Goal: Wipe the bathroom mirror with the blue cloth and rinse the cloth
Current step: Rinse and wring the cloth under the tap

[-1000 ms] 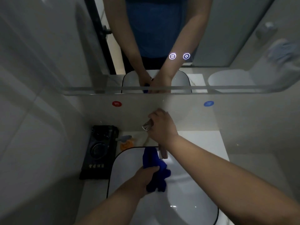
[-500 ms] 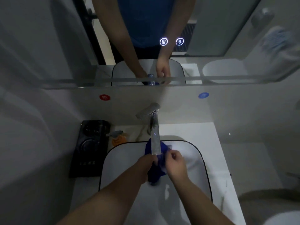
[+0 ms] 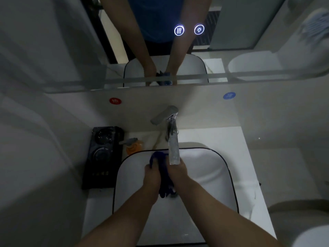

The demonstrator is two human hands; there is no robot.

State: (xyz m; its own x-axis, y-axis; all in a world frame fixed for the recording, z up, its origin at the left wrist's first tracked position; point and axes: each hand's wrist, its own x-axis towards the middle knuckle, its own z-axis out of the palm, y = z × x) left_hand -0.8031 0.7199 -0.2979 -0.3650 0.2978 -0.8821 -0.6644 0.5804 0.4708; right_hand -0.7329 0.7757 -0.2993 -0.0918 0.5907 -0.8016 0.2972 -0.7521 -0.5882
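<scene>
Your left hand (image 3: 152, 177) and right hand (image 3: 178, 173) both grip the blue cloth (image 3: 164, 173), bunched between them over the sink (image 3: 210, 163); the faucet (image 3: 173, 145) spout sits just above

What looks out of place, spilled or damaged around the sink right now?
Nothing stands out. The left hand and right hand hold the blue cloth over the basin, under the faucet; the orange bottle and black tray sit beside it.
</scene>
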